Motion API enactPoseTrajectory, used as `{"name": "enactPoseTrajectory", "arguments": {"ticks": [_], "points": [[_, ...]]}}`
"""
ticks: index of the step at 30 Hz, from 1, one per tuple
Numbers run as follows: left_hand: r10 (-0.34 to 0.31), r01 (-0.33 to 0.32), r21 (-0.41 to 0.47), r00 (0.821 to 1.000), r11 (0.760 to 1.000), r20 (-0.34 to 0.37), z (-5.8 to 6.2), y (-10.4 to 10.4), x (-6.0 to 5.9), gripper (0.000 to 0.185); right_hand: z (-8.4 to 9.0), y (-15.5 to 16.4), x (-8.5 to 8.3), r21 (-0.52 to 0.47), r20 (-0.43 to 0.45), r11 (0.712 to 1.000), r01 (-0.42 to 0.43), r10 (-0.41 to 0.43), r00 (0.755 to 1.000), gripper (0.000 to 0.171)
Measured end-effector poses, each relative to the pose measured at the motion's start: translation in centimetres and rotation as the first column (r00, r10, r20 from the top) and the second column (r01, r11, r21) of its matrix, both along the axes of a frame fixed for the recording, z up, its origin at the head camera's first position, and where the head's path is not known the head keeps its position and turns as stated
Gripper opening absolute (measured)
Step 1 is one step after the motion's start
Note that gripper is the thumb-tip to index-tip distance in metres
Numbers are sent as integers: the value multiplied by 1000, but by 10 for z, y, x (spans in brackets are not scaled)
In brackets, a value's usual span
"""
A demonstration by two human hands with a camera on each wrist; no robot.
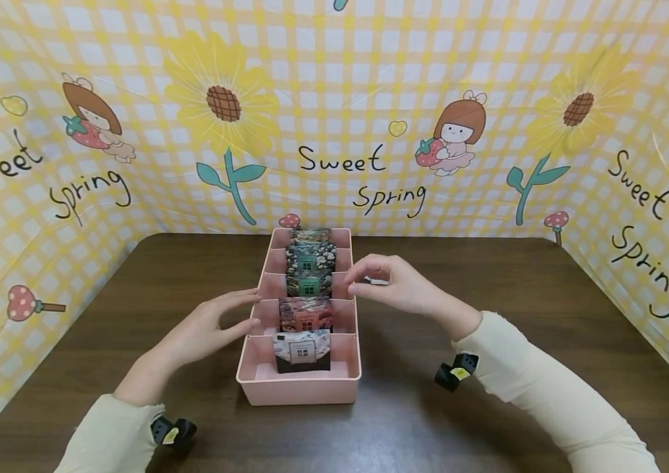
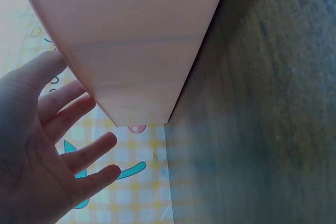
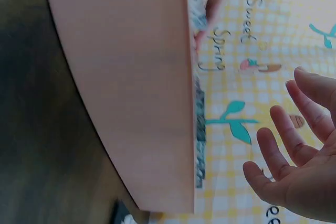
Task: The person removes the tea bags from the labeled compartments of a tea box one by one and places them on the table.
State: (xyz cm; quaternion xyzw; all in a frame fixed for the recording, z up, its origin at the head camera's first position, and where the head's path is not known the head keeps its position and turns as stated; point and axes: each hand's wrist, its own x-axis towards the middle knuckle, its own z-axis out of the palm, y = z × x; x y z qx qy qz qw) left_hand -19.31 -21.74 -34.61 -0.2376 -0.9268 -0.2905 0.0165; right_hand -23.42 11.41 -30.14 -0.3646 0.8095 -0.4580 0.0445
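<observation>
A long pink divided box [image 1: 299, 392] stands on the table, its compartments running away from me. Small printed packets stand upright in it: a white and black packet [image 1: 302, 351] in front, then a red packet [image 1: 307, 316], a green packet [image 1: 309, 286], a dark teal packet [image 1: 310, 257] and a brownish one at the back. My left hand [image 1: 207, 332] is at the box's left rim, thumb and fingers spread, fingertips at the edge. On the other side my right hand [image 1: 396, 282] hovers by the right rim; in the right wrist view its loosely bent fingers are apart from the box and hold nothing.
Partly hidden behind the right hand, a small dark and whitish object [image 1: 377, 281] lies on the brown wooden table [image 1: 464, 420]. A yellow checked cloth [image 1: 334, 98] with printed flowers and lettering hangs around the table's back and sides.
</observation>
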Motion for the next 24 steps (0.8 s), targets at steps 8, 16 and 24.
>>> {"name": "enactPoseTrajectory", "arguments": {"ticks": [8, 16, 24], "points": [[6, -6, -2, 1000, 1000, 15, -1, -1, 0, 48, -21, -14, 13, 59, -94, 994, -97, 102, 990, 16], [9, -8, -6, 1000, 1000, 7, -2, -1, -1, 48, -34, -25, 19, 117, -100, 986, -121, 133, 986, 17], [14, -14, -8, 1000, 1000, 23, -1, -1, 0, 49, -39, -29, 20, 133, -151, 985, -113, 133, 980, 13]]}}
